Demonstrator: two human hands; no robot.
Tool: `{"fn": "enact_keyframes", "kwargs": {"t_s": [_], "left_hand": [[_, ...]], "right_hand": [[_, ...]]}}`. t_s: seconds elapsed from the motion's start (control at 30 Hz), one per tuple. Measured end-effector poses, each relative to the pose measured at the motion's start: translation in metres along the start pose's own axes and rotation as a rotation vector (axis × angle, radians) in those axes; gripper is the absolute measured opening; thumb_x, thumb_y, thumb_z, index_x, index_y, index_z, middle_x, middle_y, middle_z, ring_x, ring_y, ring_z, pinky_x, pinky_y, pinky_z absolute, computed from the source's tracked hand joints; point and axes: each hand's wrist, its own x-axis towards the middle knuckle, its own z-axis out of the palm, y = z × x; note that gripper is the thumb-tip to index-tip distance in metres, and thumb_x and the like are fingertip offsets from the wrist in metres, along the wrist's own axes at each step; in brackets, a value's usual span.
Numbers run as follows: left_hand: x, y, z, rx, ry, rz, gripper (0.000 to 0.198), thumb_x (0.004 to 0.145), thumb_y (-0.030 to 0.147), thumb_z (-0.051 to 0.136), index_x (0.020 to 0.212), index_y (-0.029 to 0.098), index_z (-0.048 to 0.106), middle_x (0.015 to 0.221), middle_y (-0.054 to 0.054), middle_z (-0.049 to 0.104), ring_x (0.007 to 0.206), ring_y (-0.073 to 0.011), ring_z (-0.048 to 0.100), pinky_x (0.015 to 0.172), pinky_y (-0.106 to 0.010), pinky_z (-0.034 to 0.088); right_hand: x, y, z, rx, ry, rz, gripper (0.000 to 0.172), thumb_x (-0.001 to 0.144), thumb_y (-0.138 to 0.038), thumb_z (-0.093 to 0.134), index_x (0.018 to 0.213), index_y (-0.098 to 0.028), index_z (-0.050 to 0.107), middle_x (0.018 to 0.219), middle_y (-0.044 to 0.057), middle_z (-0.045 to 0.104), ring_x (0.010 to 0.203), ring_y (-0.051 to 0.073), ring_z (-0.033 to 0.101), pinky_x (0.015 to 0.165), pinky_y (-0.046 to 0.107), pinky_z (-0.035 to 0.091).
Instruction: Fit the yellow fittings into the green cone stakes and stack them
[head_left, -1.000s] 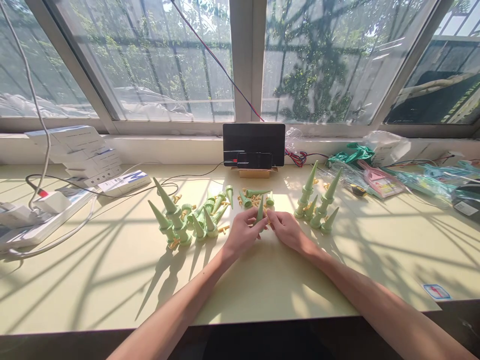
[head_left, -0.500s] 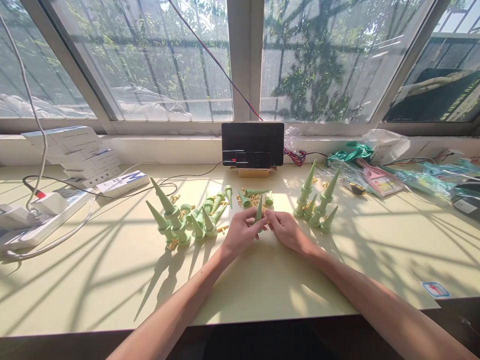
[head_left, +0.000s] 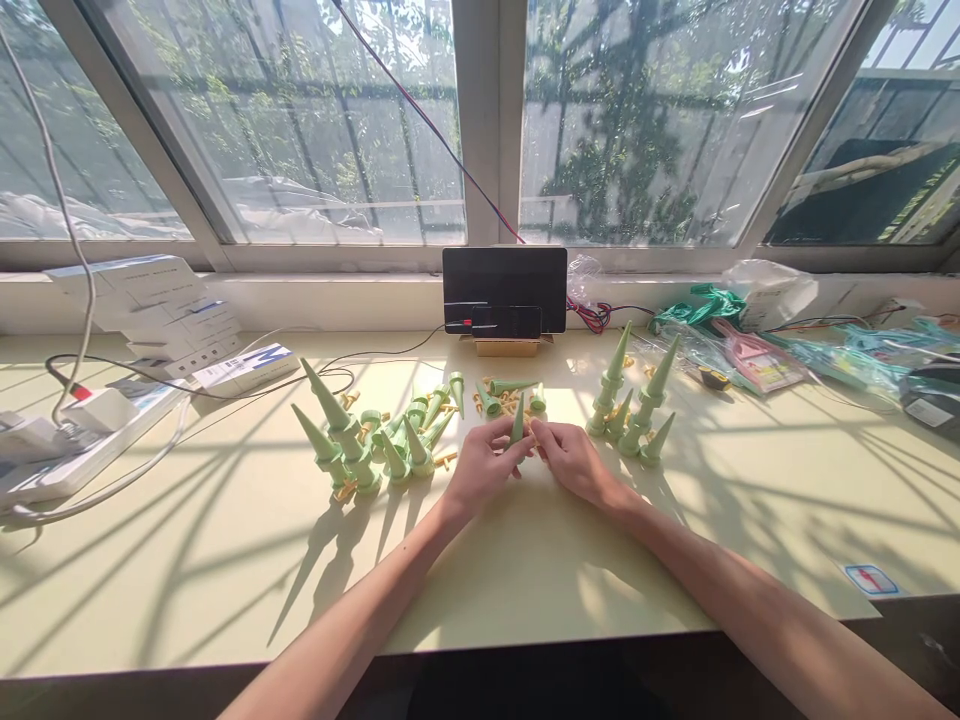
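My left hand [head_left: 480, 468] is closed around a pale green cone-shaped spike [head_left: 517, 418] held upright over the table. My right hand [head_left: 571, 462] pinches at the spike's base, where a small yellow part shows between the fingers. Both hands meet at the table's middle. To the left stand several green spikes [head_left: 352, 440], some stacked into taller cones. To the right stands another group of green spikes [head_left: 634, 400]. Loose green spikes and small yellow parts [head_left: 502, 392] lie just behind the hands.
A black screen [head_left: 504, 288] on a small stand sits at the back, under the window. Left are a power strip [head_left: 67, 440] with cables and stacked white boxes [head_left: 161, 305]. Plastic bags and packets [head_left: 757, 345] lie at the back right. The table edge [head_left: 525, 640] runs near me.
Nothing but a slight shift of the view; both hands stay together on the green spike.
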Motion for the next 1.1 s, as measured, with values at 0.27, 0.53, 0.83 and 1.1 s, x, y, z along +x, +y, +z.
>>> {"fn": "enact_keyframes", "kwargs": {"t_s": [0.27,0.53,0.83,1.1], "left_hand": [[0.0009,-0.0026,0.0025,0.009,0.018,-0.002,0.034,0.083,0.047,0.066,0.101,0.017,0.069,0.098,-0.008,0.069,0.092,-0.0230,0.067,0.063,-0.030,0.061],[0.0025,-0.0073,0.0036,-0.049,0.018,-0.061,0.038,0.085,0.044,0.066,0.111,0.016,0.066,0.125,-0.014,0.064,0.104,-0.0257,0.065,0.081,-0.040,0.061],[0.0002,-0.0088,0.0023,-0.260,-0.001,-0.114,0.043,0.086,0.040,0.068,0.120,0.017,0.057,0.127,-0.013,0.064,0.118,-0.0286,0.061,0.103,-0.049,0.051],[0.0009,-0.0084,0.0033,-0.235,0.005,-0.115,0.041,0.086,0.040,0.067,0.118,0.018,0.055,0.127,-0.012,0.063,0.115,-0.0272,0.063,0.099,-0.048,0.053]], "right_hand": [[-0.0001,0.0014,-0.0003,0.026,0.062,0.004,0.050,0.098,-0.052,0.036,0.062,-0.019,0.046,0.058,-0.003,0.033,0.055,0.013,0.031,0.052,0.026,0.026],[-0.0014,0.0000,-0.0020,-0.007,0.100,-0.013,0.048,0.097,-0.051,0.043,0.061,-0.019,0.044,0.060,-0.004,0.028,0.057,0.011,0.028,0.052,0.026,0.022],[-0.0025,0.0034,0.0019,0.093,0.050,-0.084,0.046,0.095,-0.050,0.049,0.063,-0.019,0.044,0.059,-0.004,0.032,0.057,0.011,0.029,0.052,0.026,0.023],[-0.0020,0.0014,0.0018,0.083,0.039,-0.087,0.045,0.095,-0.051,0.047,0.063,-0.019,0.045,0.059,-0.004,0.033,0.056,0.011,0.030,0.052,0.026,0.024]]}}
